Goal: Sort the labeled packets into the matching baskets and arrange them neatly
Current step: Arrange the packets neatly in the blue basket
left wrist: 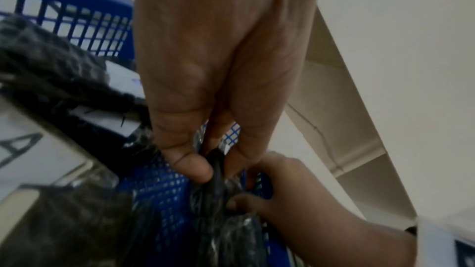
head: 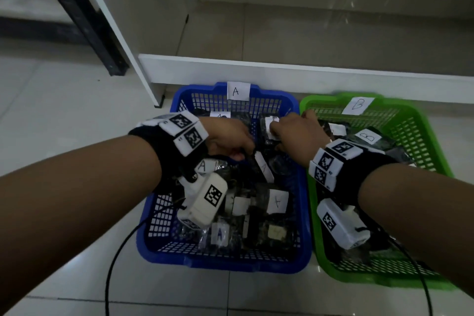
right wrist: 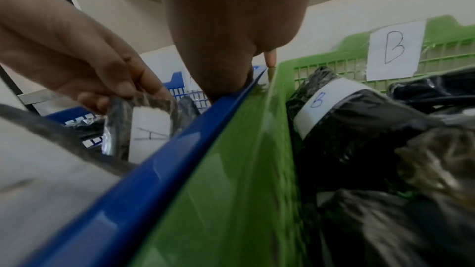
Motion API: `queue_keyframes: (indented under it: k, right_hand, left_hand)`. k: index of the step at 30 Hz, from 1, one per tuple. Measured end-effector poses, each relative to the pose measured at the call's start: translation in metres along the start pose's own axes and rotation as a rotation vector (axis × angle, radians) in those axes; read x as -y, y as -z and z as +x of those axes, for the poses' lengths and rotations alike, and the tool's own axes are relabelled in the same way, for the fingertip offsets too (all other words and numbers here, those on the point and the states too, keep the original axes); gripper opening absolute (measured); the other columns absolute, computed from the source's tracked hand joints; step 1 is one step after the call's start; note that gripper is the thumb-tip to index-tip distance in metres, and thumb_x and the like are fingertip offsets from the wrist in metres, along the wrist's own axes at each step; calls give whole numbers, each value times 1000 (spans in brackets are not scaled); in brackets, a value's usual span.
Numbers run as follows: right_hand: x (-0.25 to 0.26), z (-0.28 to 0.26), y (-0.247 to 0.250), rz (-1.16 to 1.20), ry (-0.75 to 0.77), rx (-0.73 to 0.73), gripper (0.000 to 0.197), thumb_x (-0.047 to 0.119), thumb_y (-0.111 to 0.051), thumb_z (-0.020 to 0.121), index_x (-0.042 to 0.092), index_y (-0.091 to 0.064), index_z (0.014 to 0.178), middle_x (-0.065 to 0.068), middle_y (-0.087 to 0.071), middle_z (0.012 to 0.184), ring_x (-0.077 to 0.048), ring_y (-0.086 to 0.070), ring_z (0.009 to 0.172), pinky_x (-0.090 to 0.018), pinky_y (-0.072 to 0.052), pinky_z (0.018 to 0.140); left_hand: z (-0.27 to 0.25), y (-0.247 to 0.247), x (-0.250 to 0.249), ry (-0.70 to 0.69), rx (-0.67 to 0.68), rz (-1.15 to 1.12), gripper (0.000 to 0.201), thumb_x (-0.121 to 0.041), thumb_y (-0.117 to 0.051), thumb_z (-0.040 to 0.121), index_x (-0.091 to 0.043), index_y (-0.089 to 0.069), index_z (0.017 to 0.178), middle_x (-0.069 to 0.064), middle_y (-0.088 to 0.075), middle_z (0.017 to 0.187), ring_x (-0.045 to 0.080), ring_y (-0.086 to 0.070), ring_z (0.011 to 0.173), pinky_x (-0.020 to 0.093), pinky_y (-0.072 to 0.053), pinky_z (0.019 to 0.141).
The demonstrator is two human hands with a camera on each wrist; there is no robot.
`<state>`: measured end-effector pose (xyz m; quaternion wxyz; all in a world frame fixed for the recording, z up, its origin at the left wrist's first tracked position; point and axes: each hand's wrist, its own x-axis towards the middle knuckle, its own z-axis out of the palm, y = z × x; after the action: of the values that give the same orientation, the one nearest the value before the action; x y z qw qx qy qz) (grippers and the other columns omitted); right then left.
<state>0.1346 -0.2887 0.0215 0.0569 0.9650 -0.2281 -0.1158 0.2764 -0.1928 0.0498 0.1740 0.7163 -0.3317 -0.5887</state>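
Note:
A blue basket [head: 225, 265] tagged A [head: 238, 91] holds several black packets with A labels [head: 277, 201]. Beside it on the right, a green basket [head: 384, 282] tagged B [head: 357, 106] holds black packets with B labels [head: 369, 136]. Both hands are inside the blue basket. My left hand [head: 245, 154] pinches the top edge of an upright A packet [right wrist: 151, 127] between thumb and fingers [left wrist: 195, 170]. My right hand [head: 275, 136] curls over a black packet with a white label [head: 269, 126] by the basket's right wall; its fingertips are mostly hidden.
The baskets stand side by side on a pale tiled floor [head: 77, 110], rims touching [right wrist: 205, 129]. A white shelf board [head: 282, 72] runs just behind them, with a black post [head: 84, 20] at back left. Black cables [head: 115, 264] trail from both wrists.

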Motion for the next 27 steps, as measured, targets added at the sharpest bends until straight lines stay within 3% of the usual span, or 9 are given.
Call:
queue_keyframes:
  k: [6,10,13,16,18,20,22,25,27]
  right_hand:
    - [8,12,7,-14,-50,139,18,26,-50,89,20,-57,105,-3,-62,100,-25,-47,107,-44,-27,95]
    - [4,21,26,514,-253,5,26,26,-42,94,17,-64,104,-8,-65,108,-30,-55,103,-40,-40,92]
    - [3,25,44,1052,-223,12,29,37,-49,94,19,-64,111,-1,-62,122,-20,-56,109,-36,-42,99]
    - [6,19,49,1064,-139,219,48,43,-60,87,25,-52,131,8,-52,123,-11,-49,115,-26,-38,100]
    - [4,19,43,1058,-170,193,42,36,-67,84,22,-58,122,3,-57,121,-16,-55,111,-29,-43,95]
    - [1,19,40,1028,-205,133,22,30,-72,80,21,-63,98,-7,-64,113,-25,-61,102,-38,-47,92]
    - [-4,20,42,946,-237,101,18,24,-76,76,21,-59,80,-12,-66,102,-29,-62,93,-40,-48,85]
    - [-12,18,48,853,-295,31,15,19,-73,77,14,-60,81,-10,-65,87,-20,-57,70,-28,-43,62]
    - [-16,16,48,799,-316,-8,14,18,-71,76,9,-62,84,-11,-65,85,-19,-55,67,-26,-41,59]
  left_hand:
    - [-39,50,-8,-115,-53,-44,20,3,-42,89,-8,-54,102,4,-52,76,11,-44,59,18,-38,51]
    - [-52,76,5,-173,-141,-181,21,4,-43,89,-13,-53,96,6,-55,78,13,-52,60,19,-40,49]
    - [-53,77,19,-193,-158,-206,26,5,-51,87,-19,-51,97,7,-61,86,15,-61,68,19,-45,57]
    - [-51,71,29,-223,-100,-249,32,8,-54,86,-17,-49,106,9,-61,95,18,-63,76,22,-47,61]
    - [-49,66,33,-224,-95,-220,35,6,-56,87,-14,-47,114,9,-62,100,17,-64,79,22,-51,62]
    - [-43,61,39,-238,-191,13,42,-6,-65,85,-10,-44,121,10,-61,106,17,-62,84,27,-53,72]
    - [-35,56,48,-274,-346,443,58,-26,-75,78,-11,-42,123,9,-55,112,19,-54,94,34,-47,82]
    - [-24,43,67,-253,-447,987,87,-47,-79,65,-16,-34,133,9,-42,128,25,-43,114,39,-41,96]
    - [-19,34,80,-213,-415,1129,102,-49,-79,64,-23,-20,143,9,-34,136,29,-38,124,46,-36,104]
